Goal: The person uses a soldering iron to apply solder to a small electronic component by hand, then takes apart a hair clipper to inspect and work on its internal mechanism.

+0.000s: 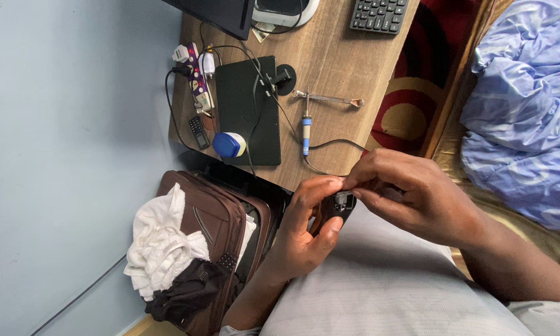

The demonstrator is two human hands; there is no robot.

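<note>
The left hand is curled palm-up above the lap, its thumb and fingers closed in a pinch. The right hand reaches in from the right with wrist bent, fingertips meeting the left's.

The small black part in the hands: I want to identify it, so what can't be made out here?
Head view only:
- small black part: mostly covered by left hand and right hand.
- keyboard: cut off by the top edge.
- power strip: plugs too small to tell apart.
</note>
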